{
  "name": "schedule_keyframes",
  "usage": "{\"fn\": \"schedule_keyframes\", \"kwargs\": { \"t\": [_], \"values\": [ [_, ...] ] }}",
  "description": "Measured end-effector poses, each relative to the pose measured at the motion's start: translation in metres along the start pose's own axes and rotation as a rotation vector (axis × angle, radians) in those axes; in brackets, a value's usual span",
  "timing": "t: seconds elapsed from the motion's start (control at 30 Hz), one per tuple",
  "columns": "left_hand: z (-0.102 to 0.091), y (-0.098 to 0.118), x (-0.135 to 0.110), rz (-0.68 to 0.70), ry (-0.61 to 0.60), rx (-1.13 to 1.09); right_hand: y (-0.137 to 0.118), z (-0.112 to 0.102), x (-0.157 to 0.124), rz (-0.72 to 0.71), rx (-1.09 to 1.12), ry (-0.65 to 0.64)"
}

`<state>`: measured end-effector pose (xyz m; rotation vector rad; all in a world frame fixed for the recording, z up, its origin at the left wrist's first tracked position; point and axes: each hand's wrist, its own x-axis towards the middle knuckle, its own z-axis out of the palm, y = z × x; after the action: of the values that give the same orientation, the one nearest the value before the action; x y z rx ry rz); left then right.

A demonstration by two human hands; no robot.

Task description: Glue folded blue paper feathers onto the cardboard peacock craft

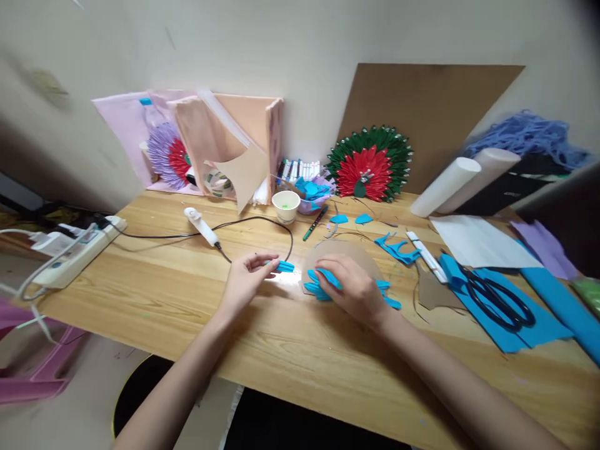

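My left hand [247, 280] pinches a small blue folded paper petal [283, 267] just above the wooden table [154, 281]. My right hand [352, 285] lies flat, fingers together, pressing on a cluster of blue petals [319, 289] stuck to a tan cardboard disc [349, 251]. More blue petals stick out to the right of that hand [389, 295]. The two hands are about a hand's width apart at the table's middle.
A white glue gun [201, 226] with a black cord lies behind the left hand, a power strip [77, 250] at far left. A paper cup [285, 205], green pen [314, 223], black scissors [499, 300] on blue paper [525, 337], paper rolls [445, 186] and a red-green paper peacock [369, 165] stand around.
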<state>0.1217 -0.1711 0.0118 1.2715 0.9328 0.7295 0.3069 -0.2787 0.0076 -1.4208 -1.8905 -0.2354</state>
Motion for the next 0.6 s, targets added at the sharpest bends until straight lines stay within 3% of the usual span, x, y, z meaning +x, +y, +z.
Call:
{"fn": "schedule_keyframes", "kwargs": {
  "t": [0.13, 0.33, 0.47, 0.6],
  "values": [
    [-0.059, 0.0, -0.009, 0.095, 0.278, 0.018, -0.011, 0.045, 0.048, 0.254, 0.244, -0.125],
    [-0.137, -0.003, -0.014, 0.2, 0.605, 0.0, -0.03, 0.146, 0.132, 0.367, 0.408, -0.227],
    [-0.161, -0.016, -0.008, 0.234, 0.701, -0.032, -0.044, 0.202, 0.163, 0.408, 0.477, -0.344],
    [-0.168, -0.03, -0.003, 0.244, 0.731, -0.098, -0.052, 0.219, 0.17, 0.371, 0.498, -0.37]
  ]
}}
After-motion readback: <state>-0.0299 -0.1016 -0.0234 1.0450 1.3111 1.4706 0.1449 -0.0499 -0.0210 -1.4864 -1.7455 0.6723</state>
